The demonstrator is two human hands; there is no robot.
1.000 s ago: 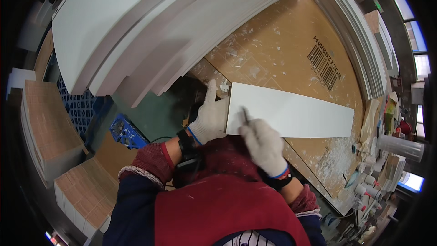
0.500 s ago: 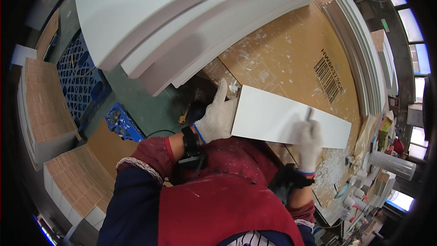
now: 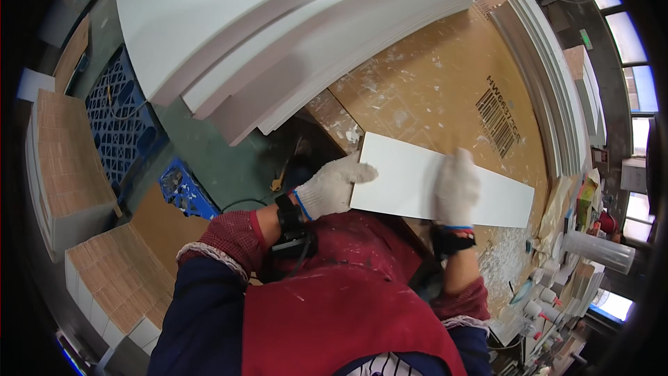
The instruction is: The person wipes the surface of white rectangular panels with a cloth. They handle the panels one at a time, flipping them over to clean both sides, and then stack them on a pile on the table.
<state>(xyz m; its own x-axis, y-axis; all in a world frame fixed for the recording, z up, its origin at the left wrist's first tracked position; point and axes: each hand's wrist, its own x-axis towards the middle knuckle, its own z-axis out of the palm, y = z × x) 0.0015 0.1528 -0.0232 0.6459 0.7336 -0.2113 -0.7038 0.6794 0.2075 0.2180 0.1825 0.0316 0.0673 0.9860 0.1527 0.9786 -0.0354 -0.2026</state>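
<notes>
A long white board (image 3: 400,177) lies at a slant across the cardboard-covered bench in front of me. At its left end my left hand (image 3: 334,184), in a white knit glove, grips the short edge with the thumb on top of the face. My right hand (image 3: 457,186), gloved the same way, is over the middle of the board with its fingers curled closed. The glove is slightly blurred, and whatever the right hand holds is hidden in it.
Large white panels (image 3: 229,42) are stacked across the far left of the bench. More panels (image 3: 546,83) stand along its right side. The cardboard bench top (image 3: 431,76) is strewn with white flakes. A clear plastic cylinder (image 3: 598,251) and a blue crate (image 3: 186,189) flank me.
My right hand has moved left along the board, and the small dark tool that stuck up from it no longer shows. My left thumb has come down onto the board's face.
</notes>
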